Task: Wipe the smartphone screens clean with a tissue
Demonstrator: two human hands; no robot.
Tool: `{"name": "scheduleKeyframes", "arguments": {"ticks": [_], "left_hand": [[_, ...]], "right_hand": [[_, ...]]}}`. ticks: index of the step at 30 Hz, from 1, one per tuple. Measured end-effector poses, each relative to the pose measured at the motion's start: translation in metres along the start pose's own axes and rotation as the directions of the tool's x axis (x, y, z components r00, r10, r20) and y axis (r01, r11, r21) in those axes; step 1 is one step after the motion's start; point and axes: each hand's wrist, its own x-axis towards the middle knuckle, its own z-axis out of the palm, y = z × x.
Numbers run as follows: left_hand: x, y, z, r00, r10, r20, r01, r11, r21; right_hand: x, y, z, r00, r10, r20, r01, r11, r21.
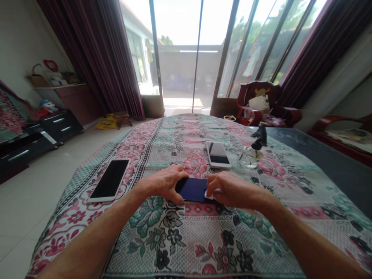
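A dark blue phone lies sideways on the flowered tablecloth in front of me. My left hand grips its left end, thumb on the near edge and fingers on the far edge. Over the right end, my right hand is closed on a small white cloth, pressed against the phone's surface. The cloth is mostly hidden under the fingers. To the left lies a white-framed phone with a black screen. Farther back, another white phone lies beside a clear spray bottle with a black nozzle.
The patterned tablecloth covers a rounded table. Behind it are glass doors and dark curtains. A wooden chair stands at the back right, a black drawer cabinet at the left, and a yellow bag on the floor.
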Motion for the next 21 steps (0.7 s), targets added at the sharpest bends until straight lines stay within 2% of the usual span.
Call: {"name": "scheduleKeyframes", "arguments": {"ticks": [6, 9, 14, 17, 19, 21], "left_hand": [[-0.001, -0.002, 0.001, 0.999, 0.027, -0.03, -0.027, 1.0, -0.002], [-0.001, -0.002, 0.001, 0.999, 0.024, -0.035, -0.024, 1.0, 0.0], [-0.002, -0.001, 0.001, 0.999, 0.021, -0.034, -0.022, 1.0, -0.018], [-0.002, -0.001, -0.001, 0.999, 0.013, -0.033, -0.013, 1.0, -0.022], [-0.002, -0.002, -0.002, 1.0, 0.005, -0.021, -0.006, 1.0, -0.019], [-0.003, -0.005, -0.005, 1.0, 0.001, -0.007, -0.001, 1.0, -0.012]], "right_hand": [[0.017, 0.0, 0.029, 0.969, -0.051, -0.241, 0.039, 0.998, -0.054], [0.019, -0.009, 0.034, 0.978, -0.063, -0.197, 0.053, 0.997, -0.056], [0.008, -0.023, 0.024, 0.996, -0.066, -0.052, 0.067, 0.998, 0.014], [0.003, -0.021, 0.015, 0.987, -0.162, 0.017, 0.159, 0.98, 0.118], [0.002, -0.015, 0.009, 0.982, -0.189, -0.018, 0.189, 0.967, 0.17], [0.003, -0.006, 0.003, 0.982, -0.127, -0.141, 0.15, 0.975, 0.165]]}}
